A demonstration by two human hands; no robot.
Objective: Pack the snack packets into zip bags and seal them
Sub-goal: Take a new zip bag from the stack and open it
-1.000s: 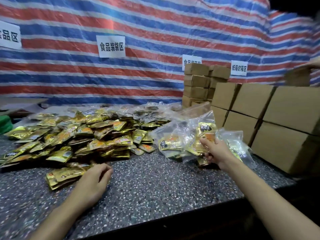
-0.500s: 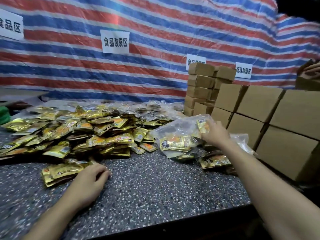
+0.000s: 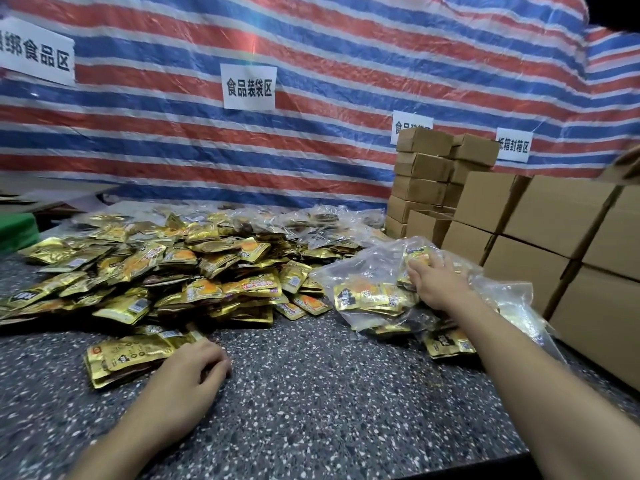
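Observation:
A big heap of loose gold snack packets (image 3: pixel 207 268) covers the left and middle of the speckled table (image 3: pixel 311 393). My left hand (image 3: pixel 194 368) rests palm down on the table with its curled fingers against the right end of a small stack of gold packets (image 3: pixel 128 358). On the right lie several clear zip bags filled with packets (image 3: pixel 367 292). My right hand (image 3: pixel 433 282) lies flat on the top bag with its fingers stretched out over it.
Brown cardboard boxes (image 3: pixel 533 220) form a wall along the right side, with a taller stack (image 3: pixel 422 168) behind them. A striped tarp with paper signs (image 3: pixel 248 86) closes the back. A green object (image 3: pixel 14 230) sits at far left. Something brown and blurred (image 3: pixel 621 166) shows at the right edge.
My right hand carried a filled zip bag away from me and set it on the pile of bags, where it now rests flat. My left hand stayed by the small stack.

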